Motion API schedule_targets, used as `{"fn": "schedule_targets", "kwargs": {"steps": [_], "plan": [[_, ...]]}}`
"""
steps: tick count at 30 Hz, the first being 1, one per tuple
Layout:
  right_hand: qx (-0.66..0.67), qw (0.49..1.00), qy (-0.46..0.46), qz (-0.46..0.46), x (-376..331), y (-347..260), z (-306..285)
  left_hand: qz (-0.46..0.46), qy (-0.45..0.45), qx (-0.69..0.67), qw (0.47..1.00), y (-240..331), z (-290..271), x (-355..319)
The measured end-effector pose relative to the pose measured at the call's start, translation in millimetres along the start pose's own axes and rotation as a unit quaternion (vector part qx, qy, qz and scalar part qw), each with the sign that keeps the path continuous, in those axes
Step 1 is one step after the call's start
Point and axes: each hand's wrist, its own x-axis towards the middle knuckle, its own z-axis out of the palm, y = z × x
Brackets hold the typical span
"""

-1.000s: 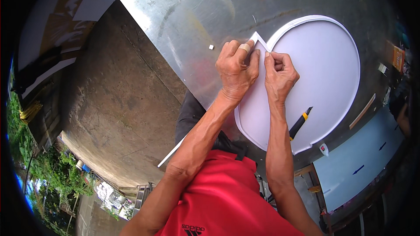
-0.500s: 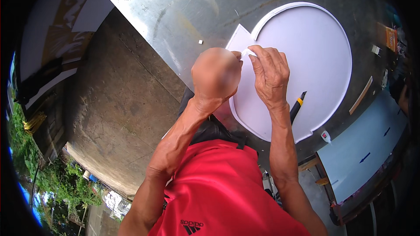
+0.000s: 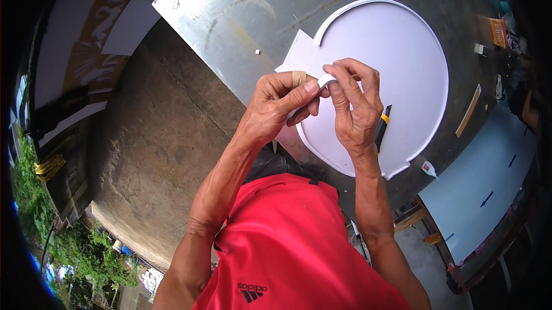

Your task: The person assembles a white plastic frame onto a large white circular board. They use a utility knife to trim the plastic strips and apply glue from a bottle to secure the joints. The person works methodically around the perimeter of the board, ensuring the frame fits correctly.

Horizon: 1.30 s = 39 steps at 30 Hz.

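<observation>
Between both hands, above the near left part of a round white panel (image 3: 402,51), I hold a short curved white strip (image 3: 326,80). My left hand (image 3: 279,100), with a tan bandage on one finger, pinches one end between thumb and forefinger. The other end is between the fingers and thumb of my right hand (image 3: 357,100). A thin raised white rim runs along much of the panel's edge, with a gap at the upper left beside a squared corner. On the panel, beside my right wrist, lies a black and yellow utility knife (image 3: 383,126).
The panel rests on a grey metal table (image 3: 241,28). A small white block (image 3: 257,52) lies left of it. To the right are a small white glue bottle (image 3: 429,168), a narrow wooden strip (image 3: 468,110), an orange box (image 3: 498,32) and a light blue sheet (image 3: 483,178).
My left hand has turned, so its thumb and bandaged finger now show on the strip. My right hand's fingers have spread a little. The whole view has shifted slightly.
</observation>
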Motion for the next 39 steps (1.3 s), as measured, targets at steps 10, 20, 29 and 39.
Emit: {"fn": "schedule_targets", "kwargs": {"steps": [10, 20, 29, 39], "plan": [[0.111, 0.991, 0.028, 0.065, -14.9, -26.4, -12.8, 0.111, 0.019, 0.159, 0.981, 7.3, 29.7, -29.4], [0.159, 0.986, 0.033, 0.043, -20.1, -42.7, -17.0, 0.191, 0.062, 0.255, 0.946, 3.1, 38.4, -47.8], [0.181, 0.981, 0.039, 0.061, -32.1, -48.2, -14.4, 0.254, 0.089, 0.289, 0.919, -10.8, 40.6, -52.1], [0.168, 0.976, 0.013, 0.139, -35.3, -48.0, -8.9, 0.204, 0.086, 0.252, 0.942, -18.9, 30.3, -44.5]]}}
